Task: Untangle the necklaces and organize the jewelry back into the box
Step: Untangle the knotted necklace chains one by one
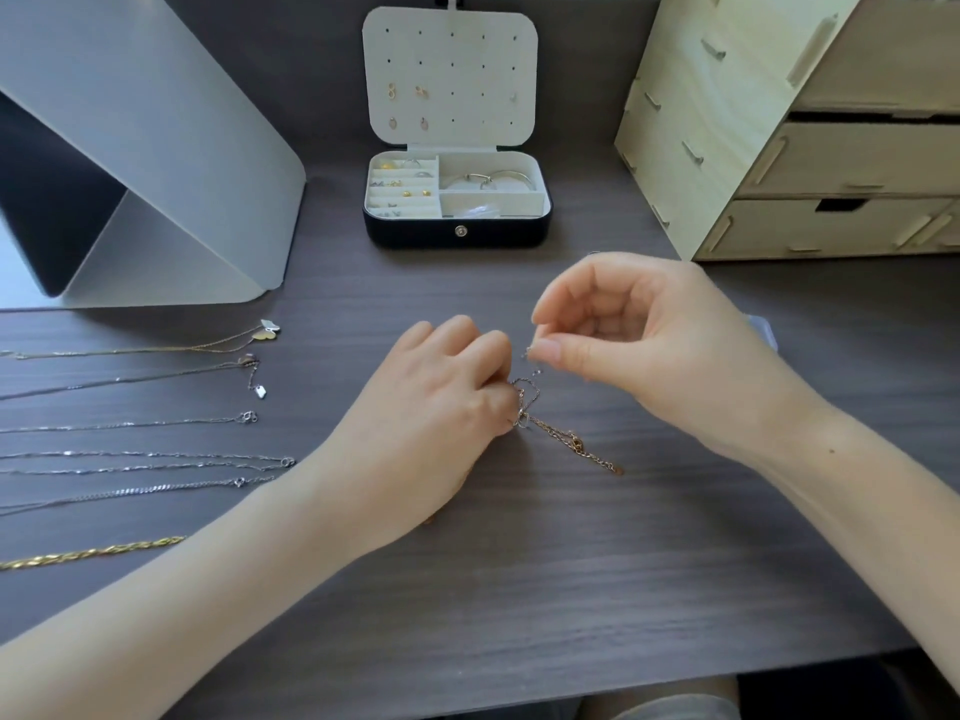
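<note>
2 hands mid-desk (519, 589), tangled chains (525, 402) btwn them. The left hand (441, 407) is knuckles-up, fingers curled, pinching the knot at desk lvl. The right hand (639, 345) is raised, thumb+index pinching a thin strand end. The jewelry box (415, 232) is open, well behind.

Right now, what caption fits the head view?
Left hand and right hand pinch tangled chains before the open jewelry box.

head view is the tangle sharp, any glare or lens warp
Head view: soft even light, no harsh glare; the tangle between the left hand and right hand is soft, its links too fine to resolve; wide-angle warp tilts the wooden drawer unit at the edge.
</note>
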Available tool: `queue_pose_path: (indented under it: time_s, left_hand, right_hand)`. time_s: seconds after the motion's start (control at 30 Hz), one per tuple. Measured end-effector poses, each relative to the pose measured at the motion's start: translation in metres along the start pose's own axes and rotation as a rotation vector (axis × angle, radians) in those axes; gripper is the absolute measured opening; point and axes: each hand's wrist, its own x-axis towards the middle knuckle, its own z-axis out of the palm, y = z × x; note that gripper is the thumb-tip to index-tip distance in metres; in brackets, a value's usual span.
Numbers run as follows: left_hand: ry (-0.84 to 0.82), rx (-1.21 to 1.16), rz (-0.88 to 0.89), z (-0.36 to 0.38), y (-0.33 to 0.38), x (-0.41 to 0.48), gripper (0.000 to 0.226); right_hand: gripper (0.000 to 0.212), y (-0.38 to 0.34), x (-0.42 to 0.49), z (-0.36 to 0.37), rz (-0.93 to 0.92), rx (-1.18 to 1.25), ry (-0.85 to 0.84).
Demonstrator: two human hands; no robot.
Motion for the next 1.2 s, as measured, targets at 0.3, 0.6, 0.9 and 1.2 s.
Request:
queue_pose_path:
  time_s: [0.3,0.6,0.9,1.2]
  left_hand:
    - [-0.061,0.08,-0.015,0.003,0.002,-0.004,0.028]
    - [-0.065,-0.021,-0.044,0.005,-0.001,-0.007,0.005]
    - [-0.045,-0.069,-0.075,0.002,-0.004,-0.006,0.022]
    - [-0.012,-0.091,-0.08,0.0,-0.007,-0.006,0.018]
  right_hand:
    - [0.016,-0.005,0.013,0.006,-0.009,0.003,0.097]
    - [0.015,-0.003,0.015,0.01,-0.001,-0.004,0.119]
    - [0.018,0.012,0.008,0.017,0.068,-0.103,0.072]
    - [0.02,0.015,0.008,0.015,0.085,-0.248,0.07]
